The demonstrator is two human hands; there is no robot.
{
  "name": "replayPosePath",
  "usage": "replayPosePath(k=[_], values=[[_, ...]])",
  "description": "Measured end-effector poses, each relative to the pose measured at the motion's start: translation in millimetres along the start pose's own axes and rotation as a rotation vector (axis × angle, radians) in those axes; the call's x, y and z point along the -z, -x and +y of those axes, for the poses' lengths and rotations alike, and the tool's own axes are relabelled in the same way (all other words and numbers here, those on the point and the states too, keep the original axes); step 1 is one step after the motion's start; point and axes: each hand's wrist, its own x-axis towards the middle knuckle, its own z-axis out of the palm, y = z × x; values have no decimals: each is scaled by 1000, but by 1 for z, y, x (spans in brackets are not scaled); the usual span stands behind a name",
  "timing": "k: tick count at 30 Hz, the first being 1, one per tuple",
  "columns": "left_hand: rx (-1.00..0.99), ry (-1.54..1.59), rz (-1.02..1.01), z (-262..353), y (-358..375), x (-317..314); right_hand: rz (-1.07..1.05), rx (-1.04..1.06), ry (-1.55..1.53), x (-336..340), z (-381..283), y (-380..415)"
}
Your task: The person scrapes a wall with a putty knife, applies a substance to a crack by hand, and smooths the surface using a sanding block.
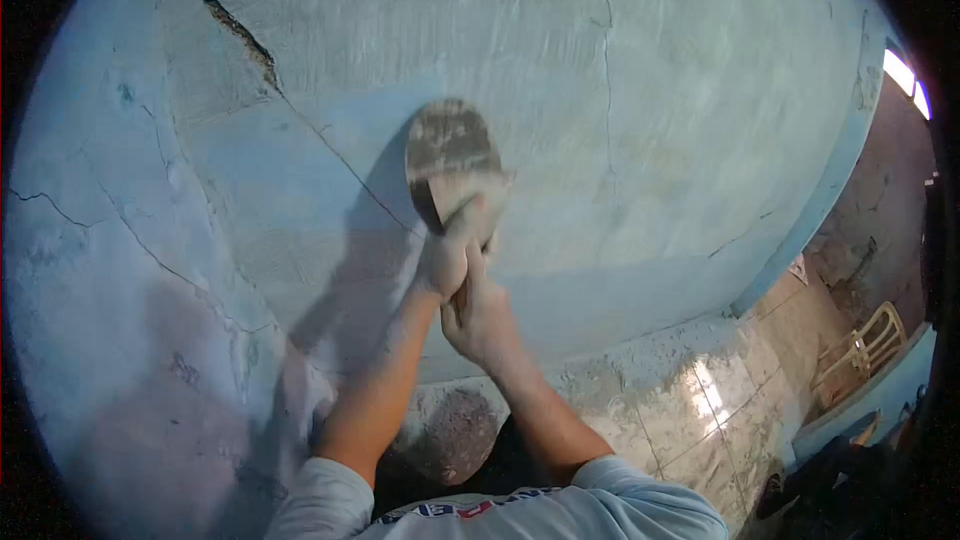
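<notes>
A dusty tool with a broad, rounded grey head (453, 140) is held up in front of the pale blue wall (700, 120). My left hand (447, 258) is closed round the tool just below its head. Lower and to the right, my right hand (480, 315) is wrapped round the handle, touching the left one. The fingers are partly blurred. A long crack (340, 160) runs diagonally down the wall to the left of the tool, widening into a broken gap at the upper left.
A speckled, rounded object (460, 435) is below my forearms. Dusty floor tiles (690, 420) lie at the lower right. Beyond the wall's right edge stands a pale plastic chair (862, 350). Dark items (830, 475) are at the bottom right.
</notes>
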Motion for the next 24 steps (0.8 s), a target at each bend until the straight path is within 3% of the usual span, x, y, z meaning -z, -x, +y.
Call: replayPosePath(k=[1, 4, 5, 7, 9, 12, 14, 15, 16, 19, 22, 24], values=[[-55, -39, 122, -13, 21, -4, 8, 31, 1, -13, 15, 21], [-68, -58, 64, -10, 26, -2, 13, 26, 12, -12, 10, 23], [-4, -20, 136, -1, 20, -7, 27, 16, 7, -6, 3, 7], [25, -19, 75, 27, 5, -9, -14, -90, -35, 7, -15, -27], [20, -31, 4, 46, -12, -6, 22, 20, -14, 3, -12, -26], [23, 17, 28, -4, 19, 6, 12, 68, 24, -14, 11, 15], [-112, -40, 72, -1, 29, -2, 18, 133, 31, -22, 23, 31], [-114, -34, 71, 7, 27, -4, -47, 8, -16, -16, 15, 26], [-115, -28, 70, 15, 24, -6, -5, 33, -12, -12, 6, 15], [-19, 45, 31, 39, -11, -7, 26, 54, -8, 3, -13, -40], [-11, -48, 22, 29, -9, 2, -47, -78, -6, -1, -7, -22], [7, -84, 64, -6, 17, 12, -26, -11, 5, -16, 13, 17]])
